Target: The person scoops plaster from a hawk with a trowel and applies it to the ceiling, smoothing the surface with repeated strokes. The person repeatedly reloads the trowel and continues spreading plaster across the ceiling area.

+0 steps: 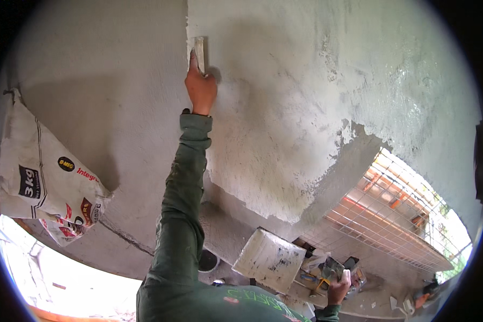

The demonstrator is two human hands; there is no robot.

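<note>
My left arm reaches far up along the wall. My left hand [201,92] is closed around a narrow, plaster-smeared trowel [199,52], its index finger stretched along the tool. The trowel lies against the wall at the upright edge of the pale plaster coat [273,107], bare grey wall [112,80] being to its left. Low on the right, my right hand [338,290] grips a putty knife [333,267] with a dark flat blade, held clear of the wall; its handle is mostly covered by the fingers.
A white printed sack [48,172] hangs on the wall at left. Below stand a smeared white square container [268,260] and a dark round bucket [208,261]. Assorted tools [314,276] lie near the right hand. A wire-mesh opening [392,209] breaks the wall at right.
</note>
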